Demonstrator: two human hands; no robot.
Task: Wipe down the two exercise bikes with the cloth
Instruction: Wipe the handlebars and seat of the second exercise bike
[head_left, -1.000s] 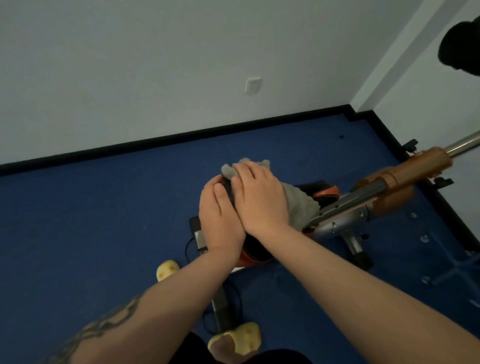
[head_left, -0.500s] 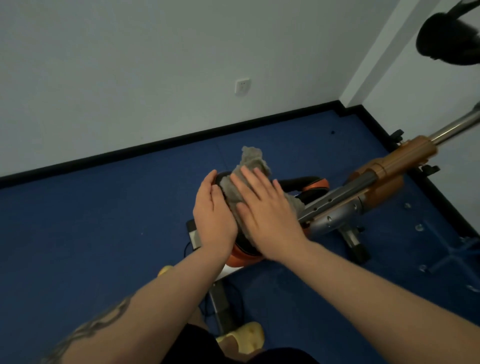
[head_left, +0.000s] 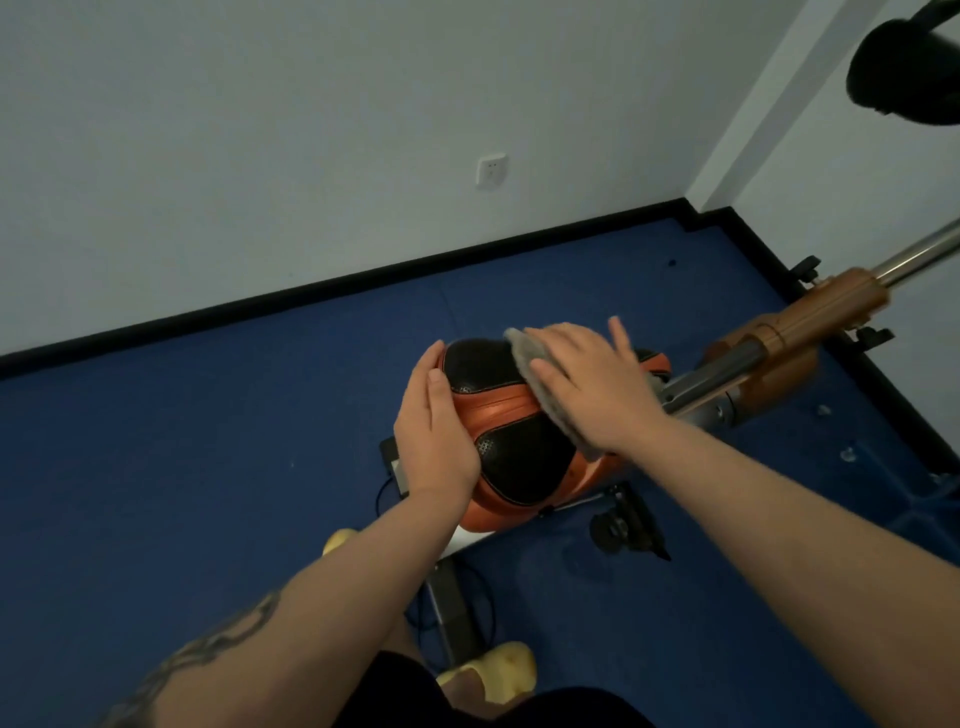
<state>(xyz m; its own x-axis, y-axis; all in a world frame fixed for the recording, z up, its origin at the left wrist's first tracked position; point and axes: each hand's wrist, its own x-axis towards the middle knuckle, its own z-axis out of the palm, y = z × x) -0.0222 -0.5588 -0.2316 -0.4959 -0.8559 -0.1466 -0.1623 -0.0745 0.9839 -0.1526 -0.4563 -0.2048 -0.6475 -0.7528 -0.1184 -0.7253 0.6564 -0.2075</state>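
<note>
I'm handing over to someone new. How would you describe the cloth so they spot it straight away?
Start at the exercise bike on the blue floor and find its black-and-orange saddle. The cloth lies on the saddle's right side, pressed flat under the right hand. It is the only grey, fuzzy thing there, showing past the fingertips and under the wrist.

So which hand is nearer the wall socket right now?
Right. The right hand presses the cloth on the far side of the saddle, towards the wall socket. The left hand rests on the saddle's left edge, slightly nearer the person.
</note>
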